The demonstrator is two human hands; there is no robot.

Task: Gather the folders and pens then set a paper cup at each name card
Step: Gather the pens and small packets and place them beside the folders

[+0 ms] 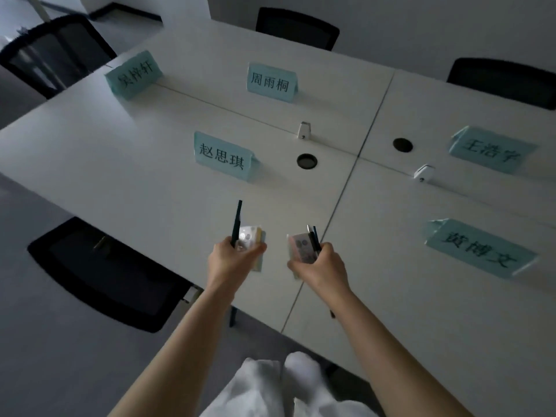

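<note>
Both hands (234,257) grip dark pens (236,219) (plus patterned folders (298,246))

Two bare forearms, no sleeves, no watch or rings; left hand (233,257), right hand (320,266); white trousers (288,386), loose, wrinkled fabric at knees

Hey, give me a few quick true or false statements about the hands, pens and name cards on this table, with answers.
1. The left hand holds one dark pen. True.
2. The right hand is empty. False: it grips pens and small folders.
3. Five name cards stand on the table. True.
4. Paper cups stand at the cards. False: no cup is visible.
</note>
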